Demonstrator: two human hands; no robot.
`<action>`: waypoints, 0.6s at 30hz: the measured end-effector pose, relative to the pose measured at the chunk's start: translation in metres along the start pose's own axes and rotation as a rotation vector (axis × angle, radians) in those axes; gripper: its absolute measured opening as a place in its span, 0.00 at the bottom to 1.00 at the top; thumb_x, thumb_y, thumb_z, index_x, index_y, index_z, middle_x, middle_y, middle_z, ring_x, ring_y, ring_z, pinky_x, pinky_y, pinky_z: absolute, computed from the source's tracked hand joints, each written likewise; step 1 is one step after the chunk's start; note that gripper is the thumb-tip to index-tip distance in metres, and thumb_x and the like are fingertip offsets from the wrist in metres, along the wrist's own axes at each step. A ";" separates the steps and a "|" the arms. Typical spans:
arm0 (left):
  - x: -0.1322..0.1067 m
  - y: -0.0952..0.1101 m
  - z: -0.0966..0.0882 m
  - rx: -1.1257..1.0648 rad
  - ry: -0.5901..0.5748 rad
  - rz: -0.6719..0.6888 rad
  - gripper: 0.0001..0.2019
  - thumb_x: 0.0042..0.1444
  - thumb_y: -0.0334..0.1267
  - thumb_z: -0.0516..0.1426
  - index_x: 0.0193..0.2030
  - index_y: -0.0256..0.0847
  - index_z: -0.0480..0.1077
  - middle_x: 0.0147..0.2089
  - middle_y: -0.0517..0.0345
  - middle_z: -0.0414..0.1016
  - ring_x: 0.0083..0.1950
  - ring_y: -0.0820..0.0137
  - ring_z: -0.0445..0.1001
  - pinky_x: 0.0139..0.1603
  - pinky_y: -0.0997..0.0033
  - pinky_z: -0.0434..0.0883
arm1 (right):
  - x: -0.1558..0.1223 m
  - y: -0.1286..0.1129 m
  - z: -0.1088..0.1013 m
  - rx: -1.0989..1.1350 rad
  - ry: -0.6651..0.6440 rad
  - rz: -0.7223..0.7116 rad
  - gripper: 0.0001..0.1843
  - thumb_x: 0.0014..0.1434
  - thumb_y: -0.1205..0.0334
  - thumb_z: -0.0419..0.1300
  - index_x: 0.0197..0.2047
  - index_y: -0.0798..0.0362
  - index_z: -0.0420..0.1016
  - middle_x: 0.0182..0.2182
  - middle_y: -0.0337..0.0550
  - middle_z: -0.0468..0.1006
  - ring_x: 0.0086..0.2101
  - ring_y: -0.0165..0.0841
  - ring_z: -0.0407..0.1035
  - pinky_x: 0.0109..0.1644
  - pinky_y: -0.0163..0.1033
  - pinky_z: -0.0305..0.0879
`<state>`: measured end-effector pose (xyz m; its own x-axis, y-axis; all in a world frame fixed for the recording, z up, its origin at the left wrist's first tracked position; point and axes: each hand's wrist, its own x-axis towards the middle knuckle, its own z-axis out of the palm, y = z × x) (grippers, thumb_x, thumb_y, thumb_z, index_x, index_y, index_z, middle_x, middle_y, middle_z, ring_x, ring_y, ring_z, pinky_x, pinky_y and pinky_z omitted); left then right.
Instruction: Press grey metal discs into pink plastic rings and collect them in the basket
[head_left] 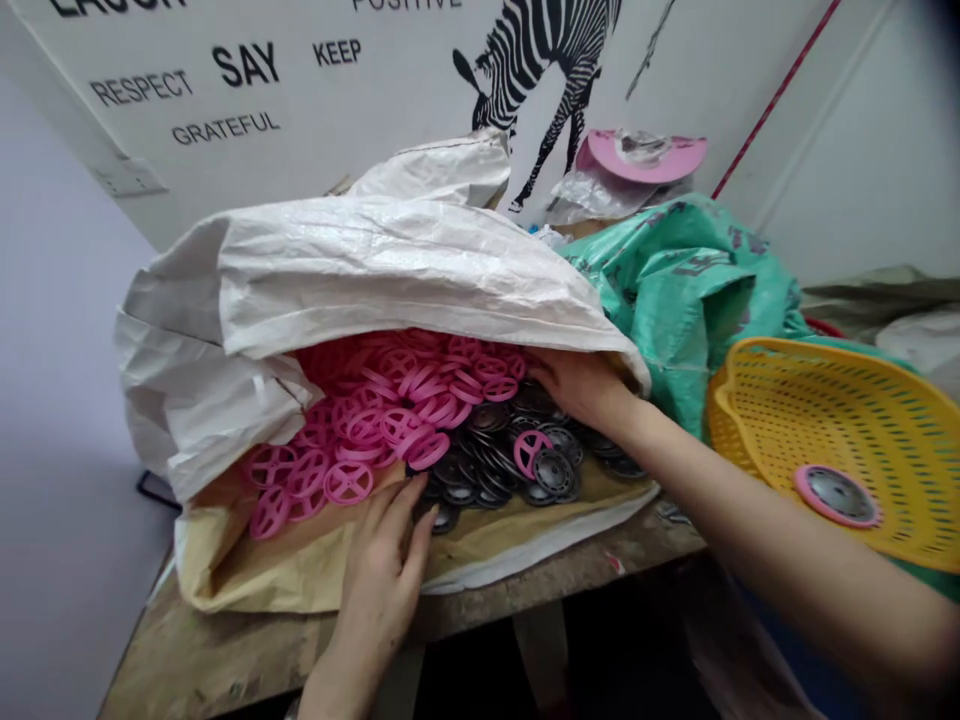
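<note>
A large white woven sack (390, 265) lies on its side with its mouth facing me. Inside it, pink spoked plastic wheels (349, 482) are heaped on the left, and dark grey discs (553, 470) are piled on the right. My left hand (386, 545) rests at the front of the heap, fingers stretched out and touching the edge where pink meets grey. My right hand (581, 385) reaches into the sack's mouth on the right, over the grey discs; its fingertips are partly hidden among the pieces and under the sack's edge.
On the right stands a yellow perforated basket (787, 410) holding a pink-rimmed grey wheel (838, 495). A green sack (682, 265) slumps behind it. A pink visor (641, 155) lies farther back by the wall. The worn wooden table (247, 650) ends just in front of the sack.
</note>
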<state>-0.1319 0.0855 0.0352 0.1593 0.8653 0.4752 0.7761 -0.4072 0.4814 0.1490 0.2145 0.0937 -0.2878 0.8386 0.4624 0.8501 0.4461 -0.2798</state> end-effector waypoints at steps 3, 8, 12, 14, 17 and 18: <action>0.004 0.022 0.000 -0.118 -0.019 0.036 0.17 0.65 0.40 0.53 0.57 0.36 0.70 0.50 0.46 0.77 0.52 0.62 0.75 0.53 0.61 0.72 | -0.044 -0.021 -0.030 0.260 -0.039 0.040 0.16 0.64 0.62 0.55 0.53 0.53 0.78 0.49 0.49 0.80 0.51 0.45 0.73 0.58 0.49 0.67; 0.013 0.057 0.019 -0.151 -0.126 0.108 0.16 0.65 0.37 0.52 0.57 0.35 0.69 0.46 0.48 0.77 0.49 0.63 0.74 0.51 0.63 0.71 | -0.099 -0.078 -0.108 0.673 0.017 0.040 0.18 0.64 0.62 0.58 0.57 0.47 0.74 0.40 0.39 0.81 0.36 0.32 0.76 0.39 0.35 0.72; 0.014 0.078 0.045 0.002 -0.194 0.164 0.17 0.64 0.34 0.54 0.59 0.35 0.68 0.50 0.46 0.73 0.52 0.59 0.69 0.55 0.58 0.69 | -0.113 -0.094 -0.142 0.709 0.178 0.020 0.16 0.63 0.63 0.60 0.54 0.44 0.75 0.41 0.38 0.81 0.38 0.31 0.75 0.41 0.34 0.71; 0.015 0.087 0.055 0.094 -0.201 0.162 0.20 0.62 0.35 0.55 0.61 0.35 0.65 0.55 0.45 0.71 0.55 0.58 0.67 0.58 0.57 0.68 | -0.117 -0.085 -0.134 0.686 0.142 0.035 0.14 0.64 0.61 0.60 0.52 0.46 0.76 0.40 0.39 0.81 0.38 0.33 0.76 0.41 0.35 0.71; 0.026 0.096 0.062 0.244 -0.181 0.119 0.22 0.63 0.38 0.55 0.63 0.34 0.63 0.59 0.43 0.67 0.58 0.55 0.64 0.61 0.54 0.66 | -0.119 -0.061 -0.096 0.549 0.004 0.075 0.12 0.65 0.60 0.58 0.50 0.49 0.76 0.41 0.42 0.81 0.39 0.35 0.75 0.44 0.38 0.71; 0.033 0.098 0.064 0.293 -0.175 0.099 0.22 0.64 0.40 0.53 0.63 0.34 0.64 0.59 0.42 0.68 0.58 0.54 0.64 0.60 0.54 0.66 | -0.120 -0.052 -0.079 0.452 -0.018 0.094 0.12 0.64 0.61 0.58 0.50 0.51 0.76 0.42 0.43 0.81 0.41 0.36 0.75 0.46 0.39 0.70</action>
<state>-0.0117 0.0923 0.0512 0.3245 0.8731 0.3637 0.8897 -0.4123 0.1960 0.1742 0.0662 0.1196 -0.2292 0.8856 0.4039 0.5964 0.4557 -0.6607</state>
